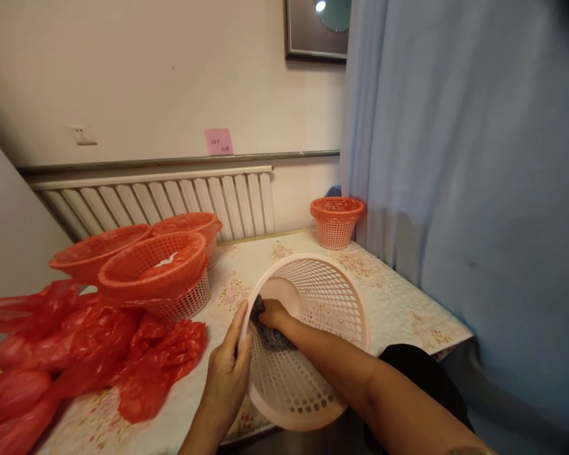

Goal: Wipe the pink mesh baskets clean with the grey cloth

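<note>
A pale pink perforated basket (332, 268) lies tilted at the table's front edge, its mouth turned toward me. My left hand (228, 366) grips its rim on the left side, thumb and fingers pressed round the edge. Inside the basket, my right hand (274, 315) is closed on a dark grey cloth (275, 338) and presses it against the inner left wall. Part of that cloth hangs below the hand.
Baskets lined with red bags (152, 268) stand at the left, behind crumpled red plastic bags (95, 341). Another red-lined basket (336, 227) is at the table's back right, near a blue curtain (455, 158). A dark round object (412, 379) is below the table's right edge.
</note>
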The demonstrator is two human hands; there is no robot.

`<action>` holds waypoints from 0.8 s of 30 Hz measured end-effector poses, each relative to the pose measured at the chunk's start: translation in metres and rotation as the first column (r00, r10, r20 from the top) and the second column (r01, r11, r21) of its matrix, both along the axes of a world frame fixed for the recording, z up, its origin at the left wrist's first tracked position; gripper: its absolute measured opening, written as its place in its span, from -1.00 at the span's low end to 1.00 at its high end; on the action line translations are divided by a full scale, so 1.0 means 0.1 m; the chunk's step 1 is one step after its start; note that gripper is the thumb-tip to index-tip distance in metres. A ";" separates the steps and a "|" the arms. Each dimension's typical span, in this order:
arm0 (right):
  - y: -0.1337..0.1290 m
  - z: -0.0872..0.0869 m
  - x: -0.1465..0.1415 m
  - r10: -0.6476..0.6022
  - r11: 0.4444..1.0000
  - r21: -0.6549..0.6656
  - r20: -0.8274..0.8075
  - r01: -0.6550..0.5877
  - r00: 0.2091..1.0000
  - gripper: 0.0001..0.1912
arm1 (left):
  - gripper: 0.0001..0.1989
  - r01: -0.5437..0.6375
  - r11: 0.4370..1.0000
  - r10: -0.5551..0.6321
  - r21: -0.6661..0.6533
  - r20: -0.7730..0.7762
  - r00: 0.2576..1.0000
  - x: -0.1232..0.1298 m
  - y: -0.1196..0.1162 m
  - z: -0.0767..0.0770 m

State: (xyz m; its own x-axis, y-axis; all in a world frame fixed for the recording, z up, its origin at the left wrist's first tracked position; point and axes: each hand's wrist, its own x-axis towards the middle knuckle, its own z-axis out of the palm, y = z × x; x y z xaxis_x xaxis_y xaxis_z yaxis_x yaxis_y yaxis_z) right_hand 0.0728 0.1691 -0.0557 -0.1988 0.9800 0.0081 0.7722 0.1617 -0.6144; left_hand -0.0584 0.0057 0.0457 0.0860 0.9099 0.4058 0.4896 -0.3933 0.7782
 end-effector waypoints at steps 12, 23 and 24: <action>0.06 -0.01 0.47 -0.063 0.975 0.222 0.307 -0.007 0.950 -0.66 | -0.46 0.035 0.999 -0.035 -0.005 0.017 0.999 -0.01 0.05 -0.01; -0.27 -0.33 0.37 0.098 0.988 0.095 0.240 -0.124 0.966 -0.79 | -0.48 0.083 0.996 -0.083 0.010 -0.021 0.996 0.02 0.00 -0.02; -0.25 -0.32 0.40 0.034 0.993 0.104 0.207 -0.056 0.978 -0.76 | -0.49 0.090 0.996 -0.089 0.018 -0.025 0.996 0.02 0.00 -0.01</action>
State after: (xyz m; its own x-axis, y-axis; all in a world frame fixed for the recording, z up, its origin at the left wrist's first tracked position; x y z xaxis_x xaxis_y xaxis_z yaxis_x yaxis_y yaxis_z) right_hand 0.1126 0.1440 -0.0875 -0.2512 0.9655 0.0684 0.8699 0.2562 -0.4215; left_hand -0.0567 0.0054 0.0442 0.1768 0.8903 0.4195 0.4705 -0.4509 0.7585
